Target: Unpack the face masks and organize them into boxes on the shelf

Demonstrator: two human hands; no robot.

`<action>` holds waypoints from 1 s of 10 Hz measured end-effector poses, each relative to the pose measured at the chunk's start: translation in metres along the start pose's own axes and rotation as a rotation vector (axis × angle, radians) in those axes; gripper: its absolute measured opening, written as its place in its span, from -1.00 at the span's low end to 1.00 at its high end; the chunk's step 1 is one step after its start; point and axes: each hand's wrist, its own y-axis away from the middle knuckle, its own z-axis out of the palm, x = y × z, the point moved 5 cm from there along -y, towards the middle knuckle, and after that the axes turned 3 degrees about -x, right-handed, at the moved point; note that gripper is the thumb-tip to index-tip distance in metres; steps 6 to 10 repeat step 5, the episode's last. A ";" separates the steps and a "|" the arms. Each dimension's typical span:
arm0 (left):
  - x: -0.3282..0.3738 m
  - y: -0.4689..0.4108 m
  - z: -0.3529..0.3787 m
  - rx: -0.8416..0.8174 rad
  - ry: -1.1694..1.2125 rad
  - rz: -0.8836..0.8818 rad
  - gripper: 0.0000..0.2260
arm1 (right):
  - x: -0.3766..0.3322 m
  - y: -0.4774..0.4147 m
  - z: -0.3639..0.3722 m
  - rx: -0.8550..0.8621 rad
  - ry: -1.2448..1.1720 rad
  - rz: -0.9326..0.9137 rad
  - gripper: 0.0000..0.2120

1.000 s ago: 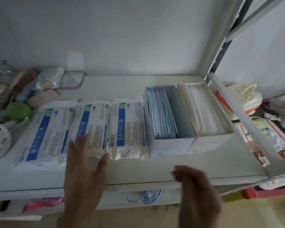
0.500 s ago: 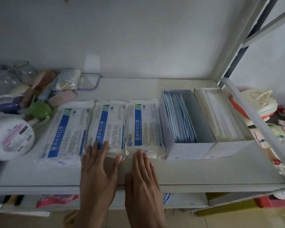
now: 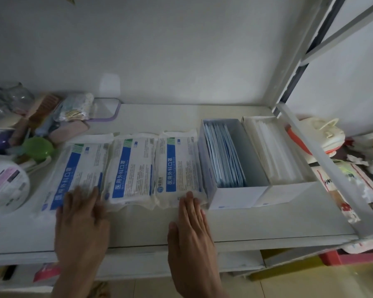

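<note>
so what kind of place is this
Likely a household storage shelf: a white rack against a plain wall, sealed mask packs beside two open mask boxes, and mixed toiletries piled at the left.

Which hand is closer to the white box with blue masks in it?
Right. The right hand lies flat by the front-left corner of the white cardboard box; the left hand rests on the leftmost white-and-blue mask packet.

Left hand (image 3: 80, 218) blurred, covers left pack (image 3: 82, 164) corner; print prob. illegible.
</note>
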 end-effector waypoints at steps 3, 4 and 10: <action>-0.009 -0.009 -0.001 -0.038 0.189 -0.057 -0.66 | 0.000 0.000 0.002 0.019 -0.033 0.005 -0.37; -0.002 -0.008 -0.005 -0.022 0.325 -0.071 -0.67 | -0.003 -0.002 -0.002 -0.015 -0.082 -0.007 -0.44; 0.016 0.009 -0.039 0.135 0.464 -0.003 -0.65 | -0.012 0.013 -0.027 0.054 -0.258 0.004 -0.49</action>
